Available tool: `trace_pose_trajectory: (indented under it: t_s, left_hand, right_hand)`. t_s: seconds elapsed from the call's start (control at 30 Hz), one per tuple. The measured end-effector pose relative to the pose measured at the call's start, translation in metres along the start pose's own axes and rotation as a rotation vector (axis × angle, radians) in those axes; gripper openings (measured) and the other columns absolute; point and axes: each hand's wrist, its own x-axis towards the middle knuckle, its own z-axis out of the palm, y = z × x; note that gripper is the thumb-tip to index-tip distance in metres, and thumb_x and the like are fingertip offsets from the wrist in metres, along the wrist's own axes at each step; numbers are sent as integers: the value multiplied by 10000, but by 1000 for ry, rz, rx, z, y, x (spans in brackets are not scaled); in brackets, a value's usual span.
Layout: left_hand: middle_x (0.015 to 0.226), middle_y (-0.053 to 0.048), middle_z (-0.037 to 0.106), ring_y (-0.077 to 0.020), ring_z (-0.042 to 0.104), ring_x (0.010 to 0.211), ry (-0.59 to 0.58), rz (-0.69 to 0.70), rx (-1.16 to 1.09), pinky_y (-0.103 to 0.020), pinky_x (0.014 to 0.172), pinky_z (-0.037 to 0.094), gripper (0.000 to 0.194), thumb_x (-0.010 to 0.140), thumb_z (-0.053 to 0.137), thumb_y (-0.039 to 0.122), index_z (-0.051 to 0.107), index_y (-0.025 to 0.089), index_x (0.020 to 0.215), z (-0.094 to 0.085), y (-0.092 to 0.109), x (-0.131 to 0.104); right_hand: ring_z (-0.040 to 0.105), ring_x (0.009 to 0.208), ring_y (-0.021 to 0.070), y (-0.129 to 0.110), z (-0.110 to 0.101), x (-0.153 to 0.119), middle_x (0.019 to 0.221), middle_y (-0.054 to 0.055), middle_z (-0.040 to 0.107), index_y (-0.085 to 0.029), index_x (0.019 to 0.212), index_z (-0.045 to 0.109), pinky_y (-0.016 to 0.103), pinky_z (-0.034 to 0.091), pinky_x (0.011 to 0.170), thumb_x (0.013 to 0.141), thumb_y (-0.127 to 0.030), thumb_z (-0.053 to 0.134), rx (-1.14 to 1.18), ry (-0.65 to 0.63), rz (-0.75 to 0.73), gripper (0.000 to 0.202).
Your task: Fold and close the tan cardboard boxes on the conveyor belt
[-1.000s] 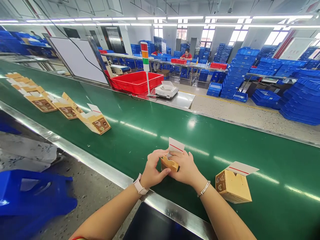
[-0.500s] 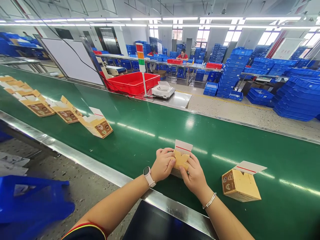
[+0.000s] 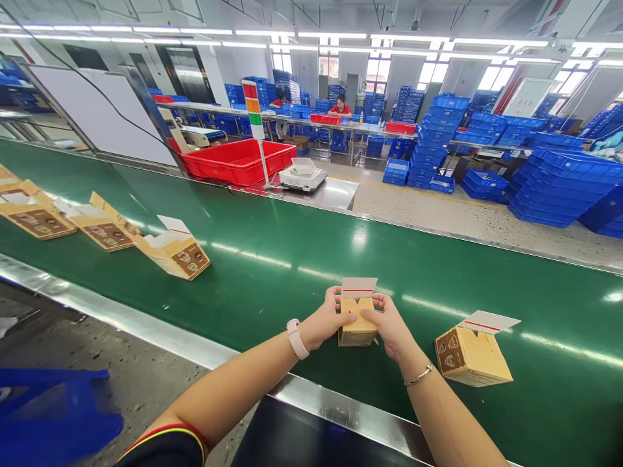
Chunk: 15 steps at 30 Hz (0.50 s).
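A small yellow cardboard box [image 3: 357, 334] stands on the green conveyor belt [image 3: 272, 285] in front of me. Its white flap with a red line sticks up at the back. My left hand [image 3: 328, 321] grips the box's left side, thumb pressed on the top panel. On the right side my right hand [image 3: 389, 324] does the same, its thumb close to the other one. Some fingers are hidden behind the box. To the right sits a similar box [image 3: 474, 357], brown-printed on one side, its white flap raised.
Several open boxes [image 3: 178, 253] stand in a row on the belt at left. Beyond the belt are a red bin [image 3: 238, 165], a white scale [image 3: 302, 176] and a signal light [image 3: 256, 110]. Blue crates [image 3: 438, 136] are stacked behind. A blue stool [image 3: 53, 408] is at lower left.
Both thumbs have moved inward onto the top of the box, and its top panel now shows more fully. My view has shifted slightly.
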Motion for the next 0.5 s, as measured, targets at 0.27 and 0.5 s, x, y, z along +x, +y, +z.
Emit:
trace_pose_trajectory:
  t_s: [0.27,0.5]
  left_hand:
    - [1240,-145,533,-254,578,1086,-16,-37,-103,-487,1017,422,593,663,783,175,403,187,1117,20,2,7]
    - [1069,-90,605,-225,568,1036,191,741,283,-398,906,452,196,817,607,216,551,199,1004,10,28,-27]
  right_hand:
    - [636,771,196,-11,-9,-8,877,9,610,-201,944,515,269,511,637,484,-176,612,51,-33,83,471]
    - [614,933,259,-11,-31,-12,984,90,629,-178,952,583,386,514,805,569,-301,729,34,269,-238,428]
